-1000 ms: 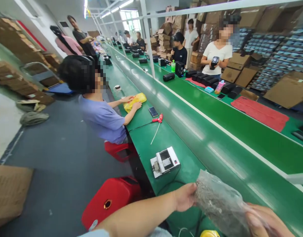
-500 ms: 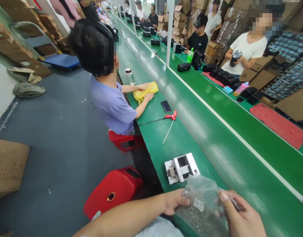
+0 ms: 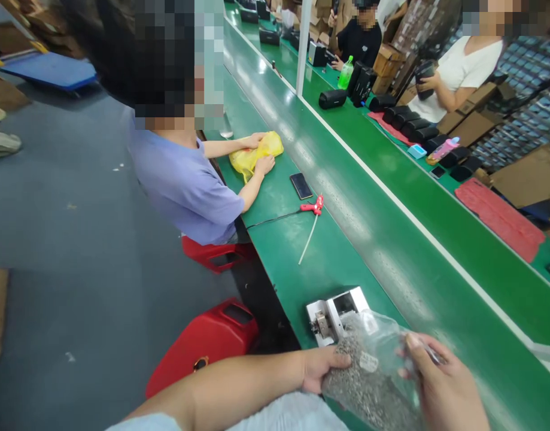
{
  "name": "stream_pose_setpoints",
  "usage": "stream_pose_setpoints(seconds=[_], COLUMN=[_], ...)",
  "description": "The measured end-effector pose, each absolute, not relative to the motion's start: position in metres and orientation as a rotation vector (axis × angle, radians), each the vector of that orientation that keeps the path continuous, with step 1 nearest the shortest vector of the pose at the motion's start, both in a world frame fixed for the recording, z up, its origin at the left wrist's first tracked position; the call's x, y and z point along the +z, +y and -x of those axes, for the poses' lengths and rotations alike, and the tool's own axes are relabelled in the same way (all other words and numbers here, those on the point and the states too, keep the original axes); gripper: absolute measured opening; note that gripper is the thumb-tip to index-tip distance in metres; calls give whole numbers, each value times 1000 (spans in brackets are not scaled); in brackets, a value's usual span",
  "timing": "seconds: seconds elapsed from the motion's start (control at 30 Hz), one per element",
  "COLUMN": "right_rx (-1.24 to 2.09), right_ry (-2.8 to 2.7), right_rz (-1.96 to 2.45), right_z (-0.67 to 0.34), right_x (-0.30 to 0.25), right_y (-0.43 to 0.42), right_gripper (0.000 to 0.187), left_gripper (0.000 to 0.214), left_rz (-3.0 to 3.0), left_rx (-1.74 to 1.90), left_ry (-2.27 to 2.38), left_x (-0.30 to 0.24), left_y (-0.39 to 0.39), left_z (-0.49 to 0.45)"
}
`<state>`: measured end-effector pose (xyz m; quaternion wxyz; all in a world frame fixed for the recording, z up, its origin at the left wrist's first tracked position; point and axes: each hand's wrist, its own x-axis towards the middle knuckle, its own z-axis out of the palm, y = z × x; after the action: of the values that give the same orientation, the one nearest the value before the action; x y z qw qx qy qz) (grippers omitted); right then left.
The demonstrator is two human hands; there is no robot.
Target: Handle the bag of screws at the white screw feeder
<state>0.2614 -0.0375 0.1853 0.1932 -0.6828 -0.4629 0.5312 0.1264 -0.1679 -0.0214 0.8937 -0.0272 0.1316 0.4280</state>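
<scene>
Fingers [image 3: 338, 361] pinched a clear bag [image 3: 373, 383] of gray bits [image 3: 362, 389]

Both hands held the bag up near the front edge of the green counter [image 3: 275, 251]. The left hand [image 3: 322, 370] gripped one side, and the right hand [image 3: 447, 386] gripped the other. A thin shiny thing [image 3: 431, 354] showed by the right thumb, but it was too small to name. The bag was just in front of a small white machine [image 3: 335, 314]. A white label [image 3: 368, 361] was on the bag. All the bits were inside, and nothing showed if the bag was sealed.

Farther along the counter lay a phone [image 3: 300, 185] and a red tool [image 3: 313, 206] with a black cord [image 3: 275, 217]. A person in a blue shirt [image 3: 185, 185] sat on a red stool [image 3: 212, 254], with both hands on a yellow bag [image 3: 257, 152]. A second green counter [image 3: 413, 179] held black speakers [image 3: 332, 99] and a red mat [image 3: 499, 218]. Gray floor [image 3: 77, 239] lay to the left.
</scene>
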Motion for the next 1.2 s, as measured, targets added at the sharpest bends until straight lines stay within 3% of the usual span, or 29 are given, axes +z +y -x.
stream_pose_setpoints(seconds=[0.33,0.9,1.2], right_rx=[1588,1604,1576], right_ry=[-1270,-1151,-1184], right_rz=[1884,1927,1934], right_z=[-250,-235,-234], right_x=[175,166,163], right_y=[-14,-1,-3], right_gripper=[66,79,81], left_gripper=[88,108,101], left_rz=[97,101,127], left_rx=[794,737,760], left_ry=[285,400,383], left_x=[-2,8,-1], left_y=[-167,-162,-167], left_z=[-104,-93,-99])
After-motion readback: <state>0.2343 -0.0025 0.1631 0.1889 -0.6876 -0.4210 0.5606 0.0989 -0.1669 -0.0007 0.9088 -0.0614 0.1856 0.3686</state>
